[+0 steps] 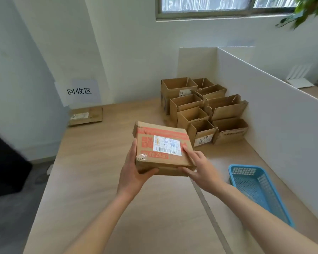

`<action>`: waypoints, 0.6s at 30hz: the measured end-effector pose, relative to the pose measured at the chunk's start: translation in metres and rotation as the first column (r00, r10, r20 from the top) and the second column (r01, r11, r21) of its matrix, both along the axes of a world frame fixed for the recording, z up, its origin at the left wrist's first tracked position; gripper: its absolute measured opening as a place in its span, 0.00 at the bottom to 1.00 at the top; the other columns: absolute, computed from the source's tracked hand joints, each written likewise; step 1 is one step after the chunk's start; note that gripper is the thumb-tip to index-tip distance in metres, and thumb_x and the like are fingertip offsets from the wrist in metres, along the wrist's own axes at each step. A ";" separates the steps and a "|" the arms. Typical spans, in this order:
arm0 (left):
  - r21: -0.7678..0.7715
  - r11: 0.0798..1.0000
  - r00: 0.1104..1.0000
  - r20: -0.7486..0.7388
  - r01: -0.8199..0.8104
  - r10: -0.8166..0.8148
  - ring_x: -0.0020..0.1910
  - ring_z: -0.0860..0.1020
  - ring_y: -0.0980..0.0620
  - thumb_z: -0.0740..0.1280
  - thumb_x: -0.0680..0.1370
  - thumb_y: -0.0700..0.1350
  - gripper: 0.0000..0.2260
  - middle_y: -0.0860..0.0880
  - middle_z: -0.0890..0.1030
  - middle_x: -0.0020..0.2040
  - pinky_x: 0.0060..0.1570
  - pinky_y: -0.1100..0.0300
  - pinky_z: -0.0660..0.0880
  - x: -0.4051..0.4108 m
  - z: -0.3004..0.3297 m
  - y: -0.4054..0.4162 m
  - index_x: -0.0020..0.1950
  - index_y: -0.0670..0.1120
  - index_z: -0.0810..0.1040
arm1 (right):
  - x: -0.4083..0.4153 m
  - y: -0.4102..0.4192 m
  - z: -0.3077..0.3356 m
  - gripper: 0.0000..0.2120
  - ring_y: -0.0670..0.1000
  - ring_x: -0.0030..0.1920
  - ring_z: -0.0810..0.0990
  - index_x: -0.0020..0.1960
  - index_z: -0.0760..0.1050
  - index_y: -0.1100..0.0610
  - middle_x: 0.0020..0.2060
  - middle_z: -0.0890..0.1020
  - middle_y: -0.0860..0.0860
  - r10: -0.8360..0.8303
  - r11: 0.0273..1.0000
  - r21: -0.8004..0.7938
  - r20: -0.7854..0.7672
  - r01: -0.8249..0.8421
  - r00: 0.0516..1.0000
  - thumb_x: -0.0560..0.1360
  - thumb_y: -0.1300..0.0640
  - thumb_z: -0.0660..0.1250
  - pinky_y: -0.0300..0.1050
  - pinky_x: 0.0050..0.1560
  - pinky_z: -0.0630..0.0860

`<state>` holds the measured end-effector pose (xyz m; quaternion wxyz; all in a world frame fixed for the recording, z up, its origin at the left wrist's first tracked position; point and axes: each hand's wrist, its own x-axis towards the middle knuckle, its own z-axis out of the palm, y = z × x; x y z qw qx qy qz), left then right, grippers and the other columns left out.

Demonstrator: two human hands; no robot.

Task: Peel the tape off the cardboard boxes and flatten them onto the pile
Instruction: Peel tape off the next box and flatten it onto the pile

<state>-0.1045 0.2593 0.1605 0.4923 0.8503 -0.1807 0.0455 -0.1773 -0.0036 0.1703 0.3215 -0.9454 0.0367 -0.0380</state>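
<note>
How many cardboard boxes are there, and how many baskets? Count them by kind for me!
Closed brown cardboard box with orange tape, held by left hand and right hand: 1
Open brown cardboard boxes grouped by the white partition: 8
Flattened brown cardboard box under the wall sign: 1
Blue plastic basket: 1
Total: 11

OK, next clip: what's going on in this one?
A person holds a closed cardboard box above the wooden table, left hand gripping its near-left corner, right hand on the right edge. Orange tape and a shipping label are still on it. Open boxes wait at the far right, one flattened box lies by the wall sign, and a blue basket sits to the right.
</note>
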 end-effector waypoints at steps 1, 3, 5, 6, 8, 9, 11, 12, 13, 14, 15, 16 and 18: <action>0.037 0.999 1.000 0.026 -0.010 0.009 0.65 0.69 0.72 0.82 0.65 0.57 0.55 0.64 0.66 0.74 0.56 0.69 0.70 -0.002 -0.004 0.006 0.80 0.68 0.48 | -0.002 0.003 -0.005 0.38 0.47 0.62 0.75 0.80 0.49 0.35 0.71 0.67 0.46 -0.001 1.000 -0.004 -0.028 0.001 1.000 0.78 0.41 0.68 0.48 0.57 0.80; 0.106 0.994 0.994 0.103 0.015 -0.026 0.69 0.68 0.63 0.81 0.64 0.61 0.54 0.63 0.62 0.77 0.58 0.64 0.72 -0.003 -0.014 0.017 0.80 0.67 0.51 | -0.006 0.004 -0.015 0.35 0.46 0.57 0.75 0.79 0.52 0.33 0.67 0.70 0.45 0.005 1.000 -0.013 -0.074 -0.005 0.997 0.76 0.31 0.63 0.47 0.54 0.79; 0.141 0.985 0.983 0.139 0.099 -0.119 0.77 0.64 0.57 0.82 0.61 0.64 0.55 0.61 0.56 0.81 0.64 0.59 0.70 -0.005 -0.023 0.021 0.80 0.65 0.53 | -0.009 0.001 -0.024 0.37 0.46 0.55 0.76 0.77 0.58 0.32 0.63 0.73 0.44 0.023 0.999 -0.026 -0.113 -0.027 0.993 0.71 0.22 0.54 0.45 0.53 0.78; 0.146 0.979 0.980 0.119 0.142 -0.160 0.78 0.62 0.58 0.82 0.60 0.64 0.55 0.62 0.55 0.81 0.66 0.60 0.69 -0.007 -0.027 0.021 0.80 0.65 0.54 | -0.010 0.000 -0.029 0.38 0.46 0.54 0.76 0.75 0.61 0.32 0.62 0.74 0.44 0.030 0.999 -0.026 -0.127 -0.034 0.991 0.69 0.19 0.51 0.44 0.52 0.77; 0.145 0.966 0.974 0.042 0.213 -0.221 0.78 0.60 0.62 0.83 0.58 0.63 0.56 0.66 0.56 0.79 0.68 0.61 0.67 -0.012 -0.036 0.019 0.79 0.66 0.55 | -0.012 -0.001 -0.039 0.38 0.46 0.54 0.77 0.71 0.66 0.32 0.59 0.77 0.43 0.022 1.000 -0.013 -0.148 -0.024 0.989 0.67 0.17 0.49 0.44 0.51 0.77; 0.147 0.961 0.971 0.012 0.234 -0.239 0.77 0.60 0.64 0.83 0.58 0.63 0.55 0.66 0.57 0.79 0.68 0.63 0.65 -0.014 -0.043 0.018 0.78 0.67 0.56 | -0.013 -0.001 -0.043 0.37 0.45 0.54 0.77 0.69 0.68 0.33 0.58 0.78 0.43 0.011 1.000 -0.012 -0.163 -0.013 0.987 0.67 0.17 0.50 0.44 0.51 0.78; 0.165 0.949 0.963 -0.050 0.270 -0.266 0.77 0.57 0.64 0.83 0.57 0.63 0.55 0.62 0.56 0.79 0.68 0.66 0.62 -0.018 -0.058 0.017 0.77 0.70 0.57 | -0.013 -0.002 -0.050 0.35 0.45 0.52 0.78 0.64 0.73 0.36 0.53 0.80 0.42 -0.021 0.999 -0.047 -0.206 0.012 0.978 0.67 0.18 0.51 0.46 0.50 0.77; 0.183 0.937 0.954 -0.084 0.298 -0.287 0.77 0.58 0.64 0.83 0.56 0.64 0.54 0.60 0.54 0.80 0.68 0.67 0.62 -0.020 -0.065 0.016 0.76 0.70 0.59 | -0.013 -0.003 -0.054 0.35 0.46 0.50 0.79 0.60 0.75 0.38 0.50 0.81 0.41 -0.043 0.997 -0.075 -0.230 0.027 0.972 0.67 0.17 0.50 0.48 0.50 0.78; 0.217 0.919 0.943 -0.113 0.330 -0.312 0.75 0.62 0.62 0.84 0.56 0.63 0.51 0.59 0.54 0.79 0.68 0.66 0.65 -0.021 -0.072 0.015 0.75 0.69 0.62 | -0.013 -0.004 -0.057 0.36 0.47 0.48 0.79 0.57 0.75 0.39 0.48 0.82 0.41 -0.068 0.994 -0.101 -0.253 0.043 0.965 0.66 0.16 0.48 0.50 0.50 0.79; 0.269 0.896 0.935 -0.123 0.354 -0.333 0.72 0.66 0.60 0.84 0.57 0.62 0.49 0.59 0.57 0.77 0.67 0.63 0.69 -0.022 -0.078 0.014 0.74 0.67 0.64 | -0.013 -0.006 -0.060 0.37 0.48 0.47 0.79 0.55 0.74 0.40 0.46 0.82 0.42 -0.089 0.991 -0.123 -0.274 0.057 0.958 0.65 0.15 0.47 0.51 0.49 0.79; 0.327 0.874 0.933 -0.114 0.359 -0.341 0.68 0.69 0.59 0.83 0.60 0.60 0.46 0.60 0.61 0.74 0.65 0.58 0.74 -0.022 -0.085 0.012 0.73 0.65 0.65 | -0.013 -0.008 -0.064 0.36 0.49 0.48 0.80 0.56 0.73 0.41 0.47 0.82 0.42 -0.108 0.988 -0.136 -0.293 0.070 0.950 0.66 0.16 0.48 0.51 0.50 0.79; 0.377 0.862 0.939 -0.098 0.340 -0.328 0.65 0.72 0.58 0.82 0.62 0.59 0.43 0.62 0.66 0.70 0.61 0.54 0.76 -0.022 -0.090 0.010 0.72 0.64 0.65 | -0.014 -0.010 -0.068 0.36 0.51 0.50 0.81 0.60 0.71 0.40 0.50 0.83 0.44 -0.115 0.989 -0.129 -0.306 0.079 0.945 0.67 0.17 0.51 0.51 0.50 0.79; 0.425 0.866 0.964 -0.090 0.263 -0.249 0.60 0.75 0.57 0.80 0.64 0.60 0.41 0.64 0.69 0.65 0.55 0.52 0.78 -0.020 -0.094 0.007 0.72 0.64 0.64 | -0.016 -0.010 -0.078 0.41 0.50 0.58 0.81 0.72 0.64 0.41 0.59 0.81 0.44 -0.065 0.998 -0.002 -0.307 0.068 0.950 0.67 0.19 0.58 0.47 0.53 0.78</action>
